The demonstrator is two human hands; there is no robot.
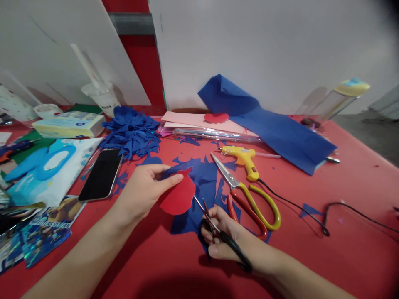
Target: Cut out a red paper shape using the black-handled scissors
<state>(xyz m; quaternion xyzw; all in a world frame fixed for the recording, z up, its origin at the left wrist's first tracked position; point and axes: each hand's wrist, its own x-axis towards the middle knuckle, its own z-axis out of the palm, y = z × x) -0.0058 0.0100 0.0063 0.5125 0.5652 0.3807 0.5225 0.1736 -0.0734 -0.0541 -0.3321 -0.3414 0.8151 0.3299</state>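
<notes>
My left hand (146, 189) pinches a rounded piece of red paper (181, 193) and some blue paper (199, 170) shows right behind it. In my right hand (226, 232) is a pair of black-handled scissors (232, 245), its fingers wrapped about the handles. The scissors' blades stand slightly apart, with one tip close to the red paper's right edge; I cannot tell whether it touches. Blue paper scraps (187, 222) lie on the red table (137, 253) beneath both hands. Larger scissors (249, 203) with red and yellow handles lie just beyond my right hand.
A yellow glue gun (241, 158) with a black cord lies behind the large scissors. Farther back are a long blue sheet (274, 124) and pink paper (187, 119). To the left are a blue scrap heap (132, 133), a phone (101, 174), a tissue pack (70, 124) and a cup (101, 97).
</notes>
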